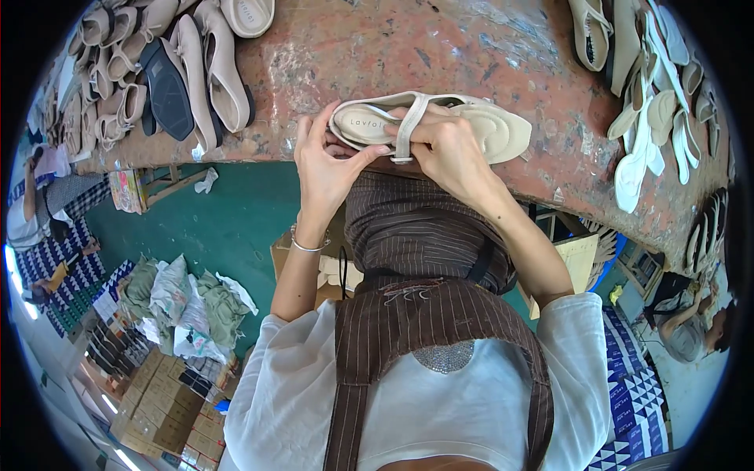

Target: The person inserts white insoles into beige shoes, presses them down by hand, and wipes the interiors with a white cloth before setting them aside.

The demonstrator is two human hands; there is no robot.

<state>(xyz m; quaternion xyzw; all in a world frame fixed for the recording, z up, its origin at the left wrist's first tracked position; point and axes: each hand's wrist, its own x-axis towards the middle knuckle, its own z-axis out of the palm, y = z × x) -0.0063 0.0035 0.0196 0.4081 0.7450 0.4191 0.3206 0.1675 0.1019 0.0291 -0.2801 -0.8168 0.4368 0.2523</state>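
Note:
A beige strapped shoe [403, 145] lies sideways at the table's near edge, heel to the left. Inside it sits a cream insole [499, 132], with a printed mark at its heel and a cushioned pad toward the toe. My left hand [326, 153] grips the heel end, thumb on the near rim and fingers round the back. Curled over the middle of the shoe is my right hand [452, 149], its fingers closed by the strap and reaching inside. Its fingertips are partly hidden by the strap and the shoe.
Many beige shoes [224, 86] crowd the left of the worn reddish table [330, 47]. More shoes and loose pale insoles [636, 165] lie at the right. Below left are a cloth pile [181, 302] and cardboard boxes [153, 400]. Another person [691, 326] is at the far right.

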